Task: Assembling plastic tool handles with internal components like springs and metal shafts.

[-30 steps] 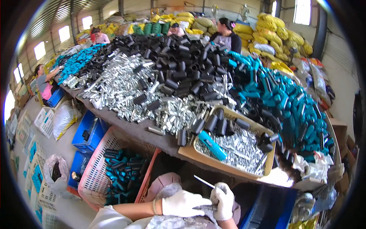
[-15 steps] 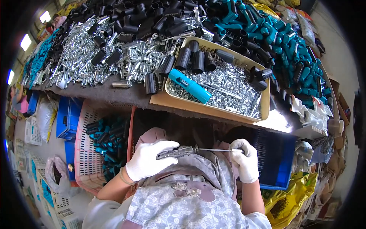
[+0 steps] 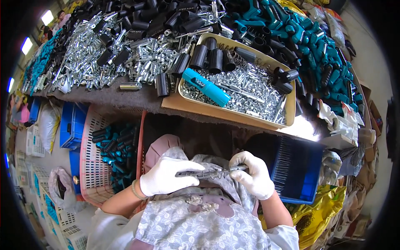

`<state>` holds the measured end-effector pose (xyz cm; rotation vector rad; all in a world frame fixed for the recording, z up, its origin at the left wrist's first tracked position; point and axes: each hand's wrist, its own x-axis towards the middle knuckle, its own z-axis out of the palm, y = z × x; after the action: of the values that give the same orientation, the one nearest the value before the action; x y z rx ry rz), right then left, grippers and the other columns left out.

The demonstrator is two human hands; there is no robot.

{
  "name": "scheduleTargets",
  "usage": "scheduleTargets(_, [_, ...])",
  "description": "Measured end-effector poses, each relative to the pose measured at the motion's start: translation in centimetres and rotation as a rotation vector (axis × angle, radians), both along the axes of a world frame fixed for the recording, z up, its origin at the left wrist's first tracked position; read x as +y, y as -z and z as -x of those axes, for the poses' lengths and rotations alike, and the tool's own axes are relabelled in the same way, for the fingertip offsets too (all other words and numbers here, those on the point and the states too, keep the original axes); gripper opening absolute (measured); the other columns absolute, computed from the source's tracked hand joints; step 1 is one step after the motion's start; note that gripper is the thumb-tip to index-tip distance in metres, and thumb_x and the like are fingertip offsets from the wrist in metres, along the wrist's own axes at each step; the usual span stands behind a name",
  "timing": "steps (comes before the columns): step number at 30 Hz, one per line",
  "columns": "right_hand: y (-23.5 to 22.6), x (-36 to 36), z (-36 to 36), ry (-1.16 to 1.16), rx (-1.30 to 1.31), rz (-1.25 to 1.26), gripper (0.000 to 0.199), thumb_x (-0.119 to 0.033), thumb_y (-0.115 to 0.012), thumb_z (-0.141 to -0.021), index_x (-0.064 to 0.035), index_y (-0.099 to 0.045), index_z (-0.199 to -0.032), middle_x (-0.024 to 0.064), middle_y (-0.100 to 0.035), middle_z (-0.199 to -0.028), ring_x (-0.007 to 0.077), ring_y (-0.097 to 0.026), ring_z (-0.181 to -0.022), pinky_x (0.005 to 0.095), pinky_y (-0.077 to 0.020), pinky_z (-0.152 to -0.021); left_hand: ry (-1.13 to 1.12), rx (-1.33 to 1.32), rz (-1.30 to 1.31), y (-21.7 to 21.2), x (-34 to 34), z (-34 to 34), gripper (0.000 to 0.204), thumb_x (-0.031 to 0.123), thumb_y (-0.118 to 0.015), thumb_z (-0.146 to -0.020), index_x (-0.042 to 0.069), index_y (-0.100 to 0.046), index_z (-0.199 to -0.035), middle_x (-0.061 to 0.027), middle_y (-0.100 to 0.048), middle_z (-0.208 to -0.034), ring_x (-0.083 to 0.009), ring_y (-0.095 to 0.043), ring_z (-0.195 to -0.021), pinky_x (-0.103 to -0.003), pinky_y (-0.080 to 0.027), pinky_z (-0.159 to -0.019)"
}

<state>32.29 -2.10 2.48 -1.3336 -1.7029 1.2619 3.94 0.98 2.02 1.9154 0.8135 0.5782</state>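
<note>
My left hand [image 3: 166, 176], in a white glove, is closed around the left end of a metal shaft that points to the right. A coil spring [image 3: 213, 174] sits round the shaft between my hands. With its thumb and fingers, my white-gloved right hand [image 3: 253, 177] pinches a short silvery cylindrical piece [image 3: 238, 168] at the shaft's right end. Whether that piece is part of the shaft or separate cannot be made out. Both hands are above my lap, over a grey patterned apron [image 3: 196, 225].
Ahead, a cream tray [image 3: 236, 117] holds small metal parts, black sleeves and a teal tube [image 3: 206, 88]. Metal parts [image 3: 93, 62] and teal handles [image 3: 329, 79] are heaped around it. A pink basket [image 3: 89, 166] stands left, a blue bin [image 3: 308, 179] with springs right.
My right hand has moved left, close to my left hand. The thin rod that showed bare between them is now mostly covered, and the spring reaches nearer to my right fingers.
</note>
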Motion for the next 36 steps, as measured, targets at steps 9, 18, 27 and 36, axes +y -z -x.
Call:
scheduleTargets(9, [-1.0, 0.2, 0.0, -0.010, -0.085, -0.050, 0.024, -0.017, -0.073, -0.081, -0.0022, -0.065, -0.099, 0.0120, -0.068, -0.091, 0.0243, -0.068, -0.082, 0.0321, -0.0529, -0.078, -0.029, 0.023, 0.021, 0.3, 0.2, -0.1, 0.035, 0.013, -0.081, -0.080, 0.001, -0.072, -0.112, -0.0174, -0.074, -0.101, -0.0276, -0.074, -0.093, -0.035, -0.056, -0.084])
scheduleTargets(18, [-1.8, 0.2, 0.1, -0.039, -0.122, -0.089, 0.023, -0.015, -0.073, -0.082, -0.0014, -0.064, -0.098, 0.0122, -0.069, -0.091, 0.0254, -0.070, -0.079, 0.0321, -0.0542, -0.076, -0.081, -0.170, -0.120, 1.7, 0.2, -0.7, 0.031, 0.016, -0.080, -0.081, 0.005, -0.075, -0.109, -0.0155, -0.072, -0.082, -0.0241, -0.068, -0.067, -0.034, -0.051, -0.062])
scheduleTargets(27, [0.4, -0.6, 2.2, -0.124, -0.070, -0.310, 0.027, -0.014, -0.076, -0.085, -0.0027, -0.058, -0.101, 0.0122, -0.067, -0.087, 0.0291, -0.069, -0.074, 0.0345, -0.0540, -0.068, -0.012, -0.069, 0.206, 0.6, -0.2, -0.4, 0.033, 0.017, -0.081, -0.081, 0.001, -0.074, -0.109, -0.0156, -0.075, -0.089, -0.0214, -0.073, -0.076, -0.033, -0.056, -0.071])
scheduleTargets(36, [1.4, 0.2, 2.4, -0.168, 0.000, -0.340, 0.026, -0.021, -0.064, -0.095, -0.0006, -0.052, -0.106, 0.0175, -0.066, -0.098, 0.0301, -0.068, -0.084, 0.0362, -0.0536, -0.075, -0.085, -0.023, 0.202, 1.1, -0.5, -0.4, 0.031, 0.017, -0.079, -0.083, 0.002, -0.075, -0.109, -0.0162, -0.075, -0.093, -0.0210, -0.074, -0.079, -0.031, -0.056, -0.072])
